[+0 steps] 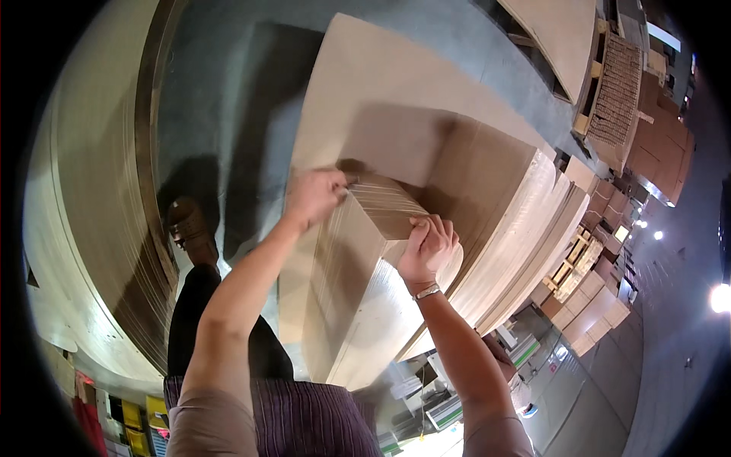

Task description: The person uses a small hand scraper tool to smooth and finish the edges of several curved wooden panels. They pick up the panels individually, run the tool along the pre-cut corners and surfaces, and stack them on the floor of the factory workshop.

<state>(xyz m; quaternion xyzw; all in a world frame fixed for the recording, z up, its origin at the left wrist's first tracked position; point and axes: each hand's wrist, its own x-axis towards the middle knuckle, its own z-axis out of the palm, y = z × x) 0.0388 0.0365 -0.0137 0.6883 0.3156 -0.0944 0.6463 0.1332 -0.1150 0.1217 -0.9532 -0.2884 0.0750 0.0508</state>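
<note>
In front of me stands a block-like brown stack [346, 259], with fine pale lines running across its end and a shiny, film-like side. My left hand [314, 198] is closed at the stack's upper left corner, slightly smeared by motion. What its fingers grip is too small to make out. At the opposite corner, my right hand [428, 247] has its fingers curled in against the stack's edge. Anything inside that hand is hidden. A bracelet [428, 291] circles the right wrist. Under and beyond the stack, a large flat cardboard sheet [381, 68] lies on the floor.
Close on the right rises a taller brown stack [487, 167] with shiny wrapped sides. Along the left stands a long pale stack of boards [91, 190] with a dark edge. Pallets [575, 266] and cardboard boxes [590, 305] stand farther right. My shoe [190, 228] is on the grey floor.
</note>
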